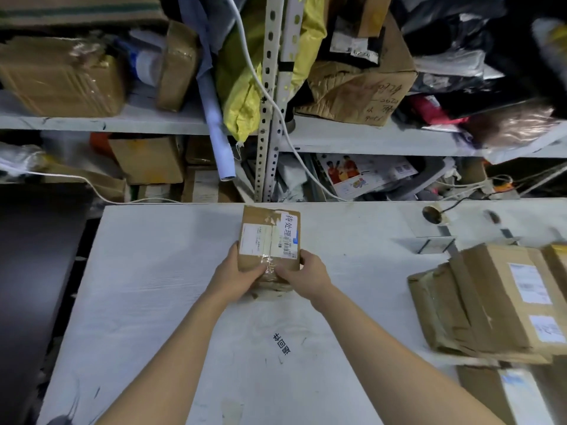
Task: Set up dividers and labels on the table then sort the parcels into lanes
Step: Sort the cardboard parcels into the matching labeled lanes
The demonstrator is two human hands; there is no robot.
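Over the surface [153, 302], both forearms show bare along their whole visible length, and the left hand [237, 276] and right hand [306, 274] are bare too.

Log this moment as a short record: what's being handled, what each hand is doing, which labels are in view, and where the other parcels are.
handled item: small taped cardboard box, near the far edge of the white table
left hand: grips the box's near left corner
right hand: grips the box's near right corner
labels: handwritten white slip on top of the box; black writing on the table, nearer the person
other parcels: stacked cardboard boxes at the table's right
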